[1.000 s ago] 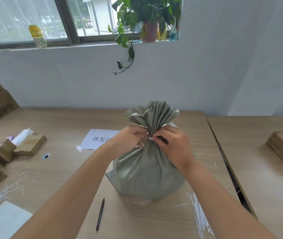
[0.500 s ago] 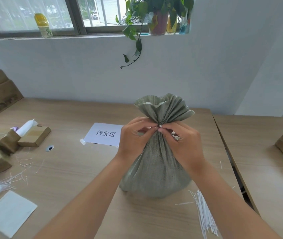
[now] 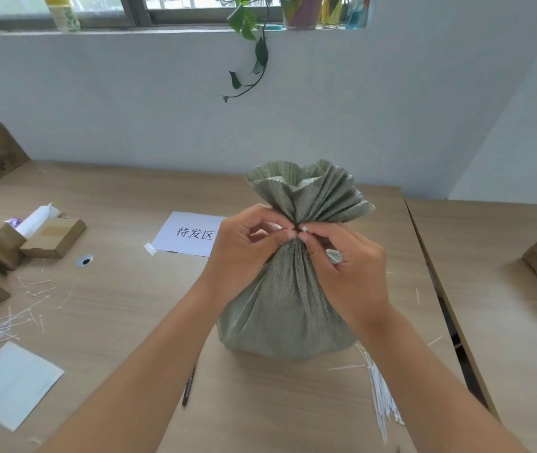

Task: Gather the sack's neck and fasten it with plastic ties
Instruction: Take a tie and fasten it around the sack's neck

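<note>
Since a moment ago both hands are sitting a little higher on the sack (image 3: 286, 299), fingertips now meeting right at the cinch instead of wrapping lower around it. Starting at the left, cardboard boxes (image 3: 53, 237) and snipped tie ends (image 3: 31, 289) are littering the table (image 3: 113, 197), well clear of the work. The left hand (image 3: 244, 253) is pinching the gathered neck (image 3: 298, 223) from its side, thumb and forefinger pressed together. The sack is standing upright mid-table, its mouth fanning open above the cinch. The right hand (image 3: 345, 266) is pinching a small white tie end (image 3: 304, 228) against the neck. Spare ties (image 3: 381, 397) are lying by the sack's base. If either pinch is loosening before the tie locks, I reckon the stiff pleats are springing apart; and whether the tie is circling the neck fully, I cannot tell.
</note>
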